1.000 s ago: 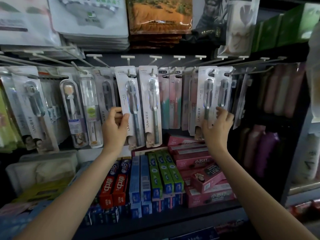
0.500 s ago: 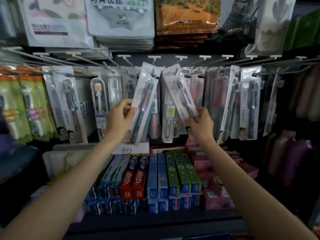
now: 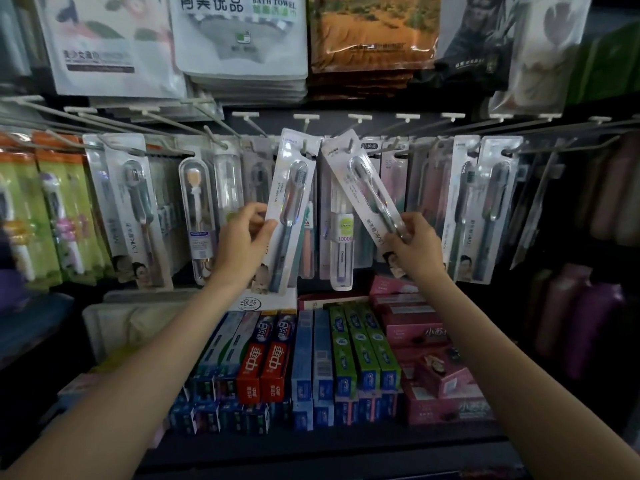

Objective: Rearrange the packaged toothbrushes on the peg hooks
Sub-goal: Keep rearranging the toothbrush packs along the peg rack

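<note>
the white towel pack (image 3: 242,39) at the top reads "bath towel". the toothbrush pack (image 3: 289,216) in the left hand (image 3: 242,242) reads "spring" at its top, as does the tilted toothbrush pack (image 3: 369,192) in the right hand (image 3: 414,247), with "lmk" lower down. a hanging white toothbrush pack (image 3: 341,237) between them shows "10000". two red toothpaste boxes (image 3: 265,367) carry "中華".

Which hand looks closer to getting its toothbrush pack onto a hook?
Probably the left hand: its pack is nearly upright, its top at a hook. The right hand holds its pack more tilted.
</note>
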`<state>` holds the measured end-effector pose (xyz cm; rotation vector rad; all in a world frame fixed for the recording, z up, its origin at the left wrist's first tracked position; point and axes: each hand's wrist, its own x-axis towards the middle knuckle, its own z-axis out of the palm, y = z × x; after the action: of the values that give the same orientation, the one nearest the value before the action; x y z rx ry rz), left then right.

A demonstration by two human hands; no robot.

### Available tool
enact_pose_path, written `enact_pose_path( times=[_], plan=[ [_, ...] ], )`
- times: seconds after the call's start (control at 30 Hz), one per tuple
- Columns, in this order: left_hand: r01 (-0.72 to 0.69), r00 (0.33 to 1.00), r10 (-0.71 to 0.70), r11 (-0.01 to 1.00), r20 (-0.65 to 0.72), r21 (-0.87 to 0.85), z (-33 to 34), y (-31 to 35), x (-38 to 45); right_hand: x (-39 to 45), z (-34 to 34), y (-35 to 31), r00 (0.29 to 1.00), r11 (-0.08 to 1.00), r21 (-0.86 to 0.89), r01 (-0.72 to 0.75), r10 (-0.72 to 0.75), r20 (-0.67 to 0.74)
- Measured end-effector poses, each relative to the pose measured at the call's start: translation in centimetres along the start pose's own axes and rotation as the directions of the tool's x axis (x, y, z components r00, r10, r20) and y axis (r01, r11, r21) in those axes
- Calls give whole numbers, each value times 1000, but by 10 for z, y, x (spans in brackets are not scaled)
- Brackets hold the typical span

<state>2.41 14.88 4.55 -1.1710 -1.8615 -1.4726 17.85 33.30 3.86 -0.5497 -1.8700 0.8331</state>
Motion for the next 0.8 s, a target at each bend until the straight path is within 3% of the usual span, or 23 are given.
enact_pose_path(
  times=[0.17,0.3,0.43,0.53,0.6,0.63,0.7,0.8],
  plan=[
    [1,1000,-1,1000,-7,-15,4,1,-2,-6,-2,-3,971,993,-4,120,-117,210],
    [16,1000,-17,1000,-22,-12,10,-1,-1,-10,-12,-6,958,977,-33,213,-202,204],
    [23,999,-24,999,-27,-25,15,-3,-1,-8,-28,-17,929,880,-306,364,-318,190],
    [27,999,-28,998,-25,-50,19,-3,-3,-6,-43,-34,912,694,-593,408,-332,239],
    [36,999,-37,998,-28,-58,21,-3,-3,-6,-51,-41,908,614,-672,414,-323,265],
    [38,999,-40,997,-27,-60,22,-3,-3,-6,-55,-41,910,649,-637,415,-314,272],
    [34,999,-36,997,-30,-64,22,-3,-3,-13,-59,-32,924,819,-436,372,-285,253],
    [25,999,-28,998,-41,-66,22,-4,-3,-29,-58,-7,990,979,-154,136,-127,68]
  ],
)
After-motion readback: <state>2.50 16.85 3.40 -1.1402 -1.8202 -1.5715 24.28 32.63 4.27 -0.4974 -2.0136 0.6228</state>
